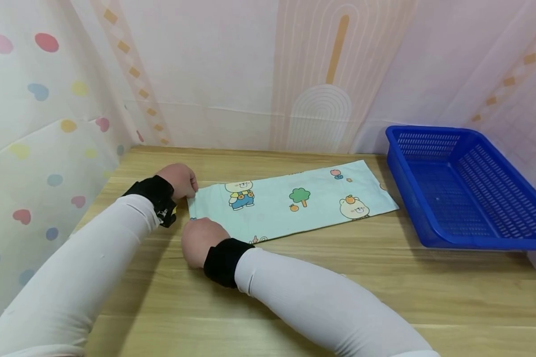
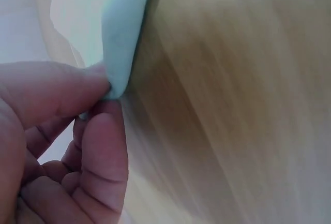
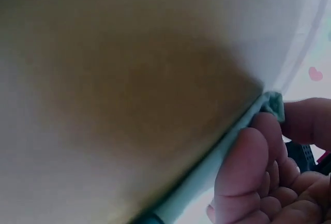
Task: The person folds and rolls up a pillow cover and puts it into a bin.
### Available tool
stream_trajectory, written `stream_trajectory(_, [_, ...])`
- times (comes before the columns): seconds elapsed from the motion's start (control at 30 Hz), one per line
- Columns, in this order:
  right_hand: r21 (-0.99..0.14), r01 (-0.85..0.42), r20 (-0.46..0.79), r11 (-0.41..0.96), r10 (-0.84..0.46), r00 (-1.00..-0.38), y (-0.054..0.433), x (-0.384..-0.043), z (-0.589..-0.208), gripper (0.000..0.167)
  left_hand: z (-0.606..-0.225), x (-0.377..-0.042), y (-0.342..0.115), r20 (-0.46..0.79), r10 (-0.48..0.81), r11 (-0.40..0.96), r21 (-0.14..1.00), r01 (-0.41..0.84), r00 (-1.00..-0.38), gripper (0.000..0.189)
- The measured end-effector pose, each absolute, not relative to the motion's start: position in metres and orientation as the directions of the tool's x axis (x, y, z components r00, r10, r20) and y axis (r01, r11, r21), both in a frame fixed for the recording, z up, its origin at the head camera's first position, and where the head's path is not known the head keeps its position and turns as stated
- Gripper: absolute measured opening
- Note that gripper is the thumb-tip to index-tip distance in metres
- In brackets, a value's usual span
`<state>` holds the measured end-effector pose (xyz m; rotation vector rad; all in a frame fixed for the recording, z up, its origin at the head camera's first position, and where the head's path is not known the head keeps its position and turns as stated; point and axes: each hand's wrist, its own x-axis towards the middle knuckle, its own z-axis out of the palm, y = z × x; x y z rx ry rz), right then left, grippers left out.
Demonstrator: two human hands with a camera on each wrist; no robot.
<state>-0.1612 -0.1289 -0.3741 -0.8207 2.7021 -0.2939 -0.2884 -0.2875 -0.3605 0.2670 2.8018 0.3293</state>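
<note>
A pale mint cloth (image 1: 272, 206) with bear, tree and fruit prints lies folded into a long strip on the wooden table, slanting up toward the right. My left hand (image 1: 180, 179) pinches its far left corner; in the left wrist view the thumb and forefinger grip the cloth edge (image 2: 121, 43). At the near left corner is my right hand (image 1: 203, 241), back upward, hiding that corner in the head view. The right wrist view shows the right thumb and fingers (image 3: 240, 167) pinching a bunched bit of the cloth (image 3: 272, 105).
A blue plastic basket (image 1: 437, 233) with slotted walls stands at the right, close to the cloth's right end. Patterned curtains (image 1: 214, 64) hang behind the wooden table (image 1: 295, 302) and along its left side. Both wrists carry black straps.
</note>
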Motion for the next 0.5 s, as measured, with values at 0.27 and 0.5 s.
stream_trajectory(0.27, [-0.356, -0.447, -0.243, 0.820, -0.544, -0.803, -0.124, -0.164, -0.374, 0.030, -0.356, -0.288, -0.268, -0.297, 0.180, 0.983, 0.085, 0.162, -0.938, 0.029])
stream_trajectory(0.5, [-0.350, -0.419, -0.287, 0.838, -0.521, -0.804, -0.122, -0.168, -0.371, 0.038, -0.364, -0.300, -0.268, -0.308, 0.166, 0.986, 0.036, 0.162, -0.937, 0.026])
